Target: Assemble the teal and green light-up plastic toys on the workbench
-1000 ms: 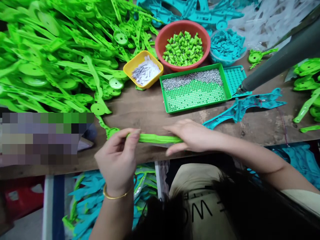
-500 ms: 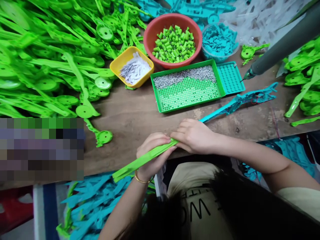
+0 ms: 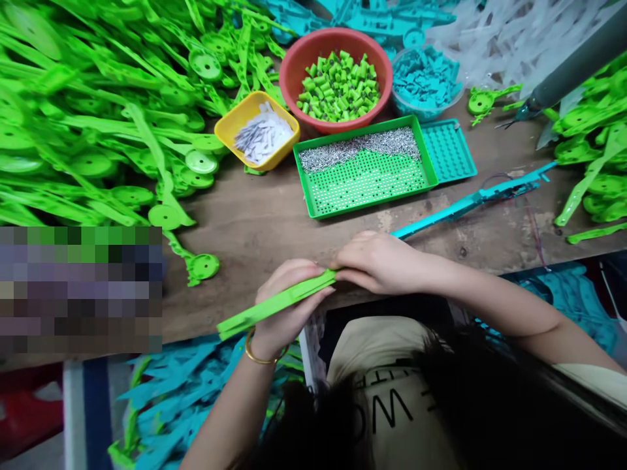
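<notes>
My left hand (image 3: pixel 289 300) is wrapped round a long light-green plastic strip (image 3: pixel 274 308), its free end pointing down to the left. My right hand (image 3: pixel 382 261) is closed, its fingertips pinching at the strip's right end. From behind the right hand a long blue plastic part (image 3: pixel 450 210) runs up to the right, in line with the green strip; thin wires show near its far end. My right hand hides whether green and blue are joined.
Ahead lie a green perforated tray (image 3: pixel 367 210) of small metal screws, a yellow bowl (image 3: pixel 281 160) of pale strips, a red bowl (image 3: pixel 289 75) of green-cased motors and a tub (image 3: pixel 453 101) of blue pieces. An electric screwdriver (image 3: pixel 558 81) hangs right. Green parts (image 3: pixel 88 163) heap left.
The blue part has rolled about its length and now shows a narrower side. The green strip has turned and shifted slightly left with my left hand. The screwdriver has swung up and right.
</notes>
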Tool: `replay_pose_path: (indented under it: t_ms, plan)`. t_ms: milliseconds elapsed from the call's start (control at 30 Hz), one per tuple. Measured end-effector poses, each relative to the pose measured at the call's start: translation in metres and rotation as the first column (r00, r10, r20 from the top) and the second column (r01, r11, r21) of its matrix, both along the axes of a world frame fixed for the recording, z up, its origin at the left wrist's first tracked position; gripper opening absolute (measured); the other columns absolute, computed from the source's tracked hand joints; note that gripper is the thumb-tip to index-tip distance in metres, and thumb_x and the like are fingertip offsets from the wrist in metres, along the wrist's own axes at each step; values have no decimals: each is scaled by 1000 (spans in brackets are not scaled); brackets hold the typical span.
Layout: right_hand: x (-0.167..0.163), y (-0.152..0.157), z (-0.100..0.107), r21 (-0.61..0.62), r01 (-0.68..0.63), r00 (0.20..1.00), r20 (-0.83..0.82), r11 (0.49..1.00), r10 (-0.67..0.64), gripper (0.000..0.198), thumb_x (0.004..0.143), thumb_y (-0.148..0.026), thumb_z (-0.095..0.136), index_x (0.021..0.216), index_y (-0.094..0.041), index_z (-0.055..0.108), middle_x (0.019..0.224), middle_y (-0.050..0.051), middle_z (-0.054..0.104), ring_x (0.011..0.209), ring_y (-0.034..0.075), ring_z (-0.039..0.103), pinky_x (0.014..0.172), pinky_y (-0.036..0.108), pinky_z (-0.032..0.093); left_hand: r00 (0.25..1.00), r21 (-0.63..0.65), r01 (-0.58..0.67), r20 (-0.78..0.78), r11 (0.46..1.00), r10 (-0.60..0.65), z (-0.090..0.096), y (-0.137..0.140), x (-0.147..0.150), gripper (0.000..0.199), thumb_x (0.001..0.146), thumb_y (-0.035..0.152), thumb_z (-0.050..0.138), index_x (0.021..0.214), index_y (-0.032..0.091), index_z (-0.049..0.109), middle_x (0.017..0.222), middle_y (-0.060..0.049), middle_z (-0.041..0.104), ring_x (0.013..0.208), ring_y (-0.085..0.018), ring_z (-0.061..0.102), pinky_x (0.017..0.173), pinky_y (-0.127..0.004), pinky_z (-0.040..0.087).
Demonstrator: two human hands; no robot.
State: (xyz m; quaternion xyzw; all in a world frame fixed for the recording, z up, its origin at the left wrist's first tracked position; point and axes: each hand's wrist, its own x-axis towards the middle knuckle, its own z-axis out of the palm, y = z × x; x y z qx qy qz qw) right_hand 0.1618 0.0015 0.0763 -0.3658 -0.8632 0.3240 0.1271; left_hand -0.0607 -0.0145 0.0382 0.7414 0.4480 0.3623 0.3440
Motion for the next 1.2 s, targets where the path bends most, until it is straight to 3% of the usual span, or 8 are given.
replay_pose_path:
  t_ms: [133, 467, 700, 833, 1067, 1200]
  plan:
    - [-1, -1, -9, 59, 10, 999, -53, 998, -6, 25, 98, -32, 47, 99, -16, 66, 95, 6, 72, 88, 18, 63, 82, 31, 41, 1000, 0, 24, 15, 1000, -24, 3, 0, 1, 23, 68, 28, 81, 89, 24, 72, 87, -3, 72, 81, -17, 66, 75, -31, 57]
    - [-5, -1, -21, 213, -16, 999, -40, 977, 25, 27, 99, -29, 41, 88, -17, 62, 85, 4, 66, 82, 15, 54, 81, 31, 31, 996, 143, 35, 75, 989, -46, -6, 0, 10, 18, 71, 20, 78, 87, 24, 69, 86, -1, 71, 84, -17, 67, 80, -33, 55]
    - [-2, 0, -16, 210, -28, 999, -27, 977, 34, 28, 100, -30, 42, 88, -17, 63, 88, 2, 70, 83, 14, 56, 90, 33, 28, 995, 29, 61, 81, 998, -63, 7, -3, -10, 29, 73, 17, 77, 99, 23, 68, 96, -3, 70, 93, -18, 66, 84, -33, 56]
    - [-13, -4, -4, 182, -27, 997, -67, 983, 40, 27, 100, -32, 42, 103, -16, 62, 102, 6, 71, 94, 16, 59, 96, 35, 29, 998, 91, 54, 37, 994, -58, 14, -6, -18, 27, 72, 13, 77, 96, 22, 69, 95, -2, 70, 89, -16, 67, 81, -31, 55]
    - [-35, -6, -6, 119, 31, 991, -135, 992, -15, 18, 95, -25, 45, 88, -15, 59, 90, 7, 67, 86, 17, 56, 87, 33, 35, 998, 190, 8, 54, 982, -18, 13, -5, -5, 21, 72, 12, 77, 88, 21, 69, 86, 0, 71, 83, -15, 67, 78, -29, 56]
    - [-22, -4, -2, 130, 16, 996, -95, 991, -3, 23, 98, -30, 44, 94, -15, 61, 94, 6, 69, 89, 17, 58, 92, 33, 34, 999, 135, 2, 37, 991, -7, 17, -5, -10, 19, 73, 14, 77, 88, 21, 70, 89, -1, 72, 84, -15, 68, 79, -30, 56]
